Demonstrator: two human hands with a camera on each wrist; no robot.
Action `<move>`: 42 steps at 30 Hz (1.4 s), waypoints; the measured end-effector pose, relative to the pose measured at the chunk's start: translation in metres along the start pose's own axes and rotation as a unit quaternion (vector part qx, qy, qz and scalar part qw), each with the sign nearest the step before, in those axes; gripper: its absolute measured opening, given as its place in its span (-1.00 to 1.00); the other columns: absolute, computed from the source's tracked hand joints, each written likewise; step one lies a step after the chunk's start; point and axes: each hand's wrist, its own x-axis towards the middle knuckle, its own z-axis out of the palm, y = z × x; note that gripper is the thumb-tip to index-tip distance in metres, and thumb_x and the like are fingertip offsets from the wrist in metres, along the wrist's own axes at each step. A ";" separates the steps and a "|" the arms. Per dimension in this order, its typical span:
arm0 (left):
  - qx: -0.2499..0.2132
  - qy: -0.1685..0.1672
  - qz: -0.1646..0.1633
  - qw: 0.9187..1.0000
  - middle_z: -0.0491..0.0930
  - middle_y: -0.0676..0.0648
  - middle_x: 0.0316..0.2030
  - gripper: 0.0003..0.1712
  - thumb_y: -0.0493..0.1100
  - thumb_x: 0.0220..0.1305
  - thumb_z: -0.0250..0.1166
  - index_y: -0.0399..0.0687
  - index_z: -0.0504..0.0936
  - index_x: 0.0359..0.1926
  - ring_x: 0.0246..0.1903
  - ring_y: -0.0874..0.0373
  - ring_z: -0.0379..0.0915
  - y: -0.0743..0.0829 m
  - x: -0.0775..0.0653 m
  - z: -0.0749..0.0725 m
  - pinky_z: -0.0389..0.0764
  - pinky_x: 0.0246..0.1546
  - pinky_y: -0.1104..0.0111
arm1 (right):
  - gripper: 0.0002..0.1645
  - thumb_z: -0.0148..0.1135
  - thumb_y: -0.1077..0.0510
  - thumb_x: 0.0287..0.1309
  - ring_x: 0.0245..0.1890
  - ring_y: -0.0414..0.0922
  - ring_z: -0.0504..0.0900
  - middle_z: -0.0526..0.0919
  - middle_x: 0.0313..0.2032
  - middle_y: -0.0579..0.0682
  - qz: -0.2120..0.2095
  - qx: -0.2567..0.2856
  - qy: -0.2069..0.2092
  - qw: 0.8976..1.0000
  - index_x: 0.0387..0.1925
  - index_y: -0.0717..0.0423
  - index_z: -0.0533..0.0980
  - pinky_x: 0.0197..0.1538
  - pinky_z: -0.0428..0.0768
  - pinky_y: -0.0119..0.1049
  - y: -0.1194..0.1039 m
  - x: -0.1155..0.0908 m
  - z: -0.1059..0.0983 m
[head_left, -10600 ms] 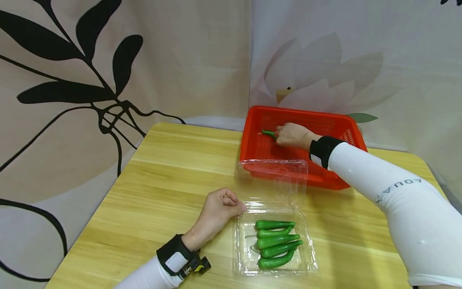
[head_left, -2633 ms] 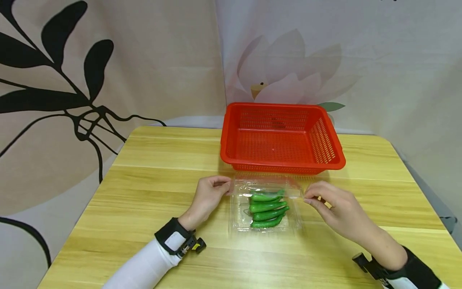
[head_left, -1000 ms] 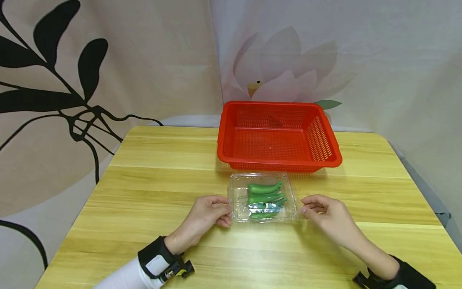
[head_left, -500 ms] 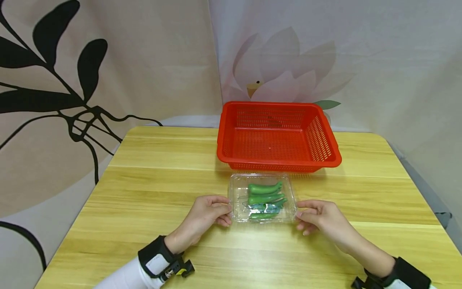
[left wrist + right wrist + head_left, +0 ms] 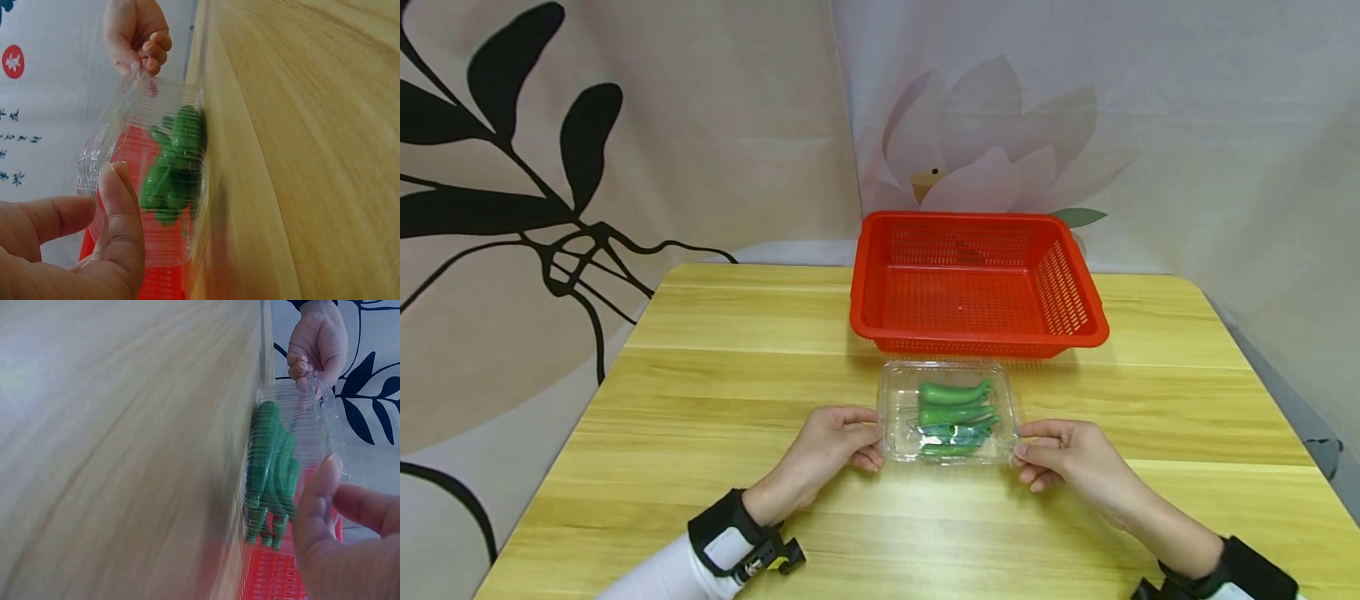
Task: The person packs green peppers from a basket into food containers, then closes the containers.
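A clear plastic clamshell box [image 5: 898, 450] with its lid down lies on the table in front of the red basket. Several green peppers [image 5: 953, 415] are inside, seen through the lid; both wrist views show them heaped together through the box's ribbed wall. At the box's left side, my left hand [image 5: 829, 450] pinches the rim between thumb and fingers. On the opposite side my right hand [image 5: 1078, 457] pinches the rim in the same way. The left wrist view shows the left thumb [image 5: 122, 212] against the rim, and the right wrist view shows the right thumb [image 5: 319, 500] there.
Behind the box stands a red perforated plastic basket [image 5: 981, 343] with no peppers visible in it. The wooden table [image 5: 760, 333] reaches back to a printed curtain [image 5: 737, 125] with plant and lotus patterns.
Earlier my right hand held a pepper in the basket and the box's lid stood up. Since then the lid has come down, and my right hand has moved onto the box's right rim.
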 end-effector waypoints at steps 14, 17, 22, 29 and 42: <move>0.012 -0.006 -0.014 1.000 0.75 -0.25 -0.34 -0.45 -0.41 0.29 0.31 -0.59 0.47 0.27 -0.46 0.13 0.68 0.000 0.001 0.002 0.77 -0.32 0.33 | -0.34 0.26 0.32 0.39 -0.40 -0.14 0.73 0.76 -0.24 0.20 -0.004 0.009 0.001 1.000 0.33 0.67 0.26 -0.28 0.77 -0.26 0.004 -0.001 -0.002; 0.013 -0.007 -0.013 1.000 0.75 -0.26 -0.35 -0.44 -0.42 0.27 0.30 -0.59 0.46 0.27 -0.46 0.12 0.68 0.000 0.001 0.003 0.77 -0.32 0.32 | -0.34 0.25 0.31 0.40 -0.40 -0.14 0.73 0.76 -0.24 0.19 -0.006 0.009 0.000 1.000 0.33 0.67 0.26 -0.28 0.77 -0.27 0.005 -0.001 -0.003; 0.010 -0.011 -0.017 1.000 0.74 -0.31 -0.32 -0.42 -0.44 0.24 0.34 -0.57 0.46 0.27 -0.46 0.11 0.69 0.002 0.001 0.004 0.77 -0.32 0.31 | -0.33 0.25 0.32 0.39 -0.40 -0.14 0.73 0.76 -0.24 0.20 -0.007 0.012 0.000 1.000 0.33 0.68 0.25 -0.28 0.77 -0.27 0.005 -0.001 -0.004; 0.012 -0.019 -0.022 1.000 0.74 -0.31 -0.31 -0.38 -0.46 0.23 0.37 -0.59 0.43 0.30 -0.45 0.11 0.69 0.003 0.002 0.005 0.77 -0.33 0.32 | -0.33 0.26 0.31 0.39 -0.40 -0.15 0.73 0.77 -0.24 0.18 -0.005 0.013 0.003 1.000 0.33 0.68 0.25 -0.28 0.77 -0.27 0.005 -0.001 -0.004; 0.003 -0.052 -0.018 0.998 0.73 -0.22 -0.39 -0.37 -0.46 0.28 0.29 -0.67 0.35 0.32 -0.45 0.11 0.70 0.000 0.004 0.007 0.77 -0.32 0.34 | -0.32 0.26 0.31 0.39 -0.42 -0.16 0.71 0.77 -0.23 0.19 -0.005 0.014 0.008 1.000 0.33 0.68 0.25 -0.29 0.77 -0.27 0.005 -0.002 -0.004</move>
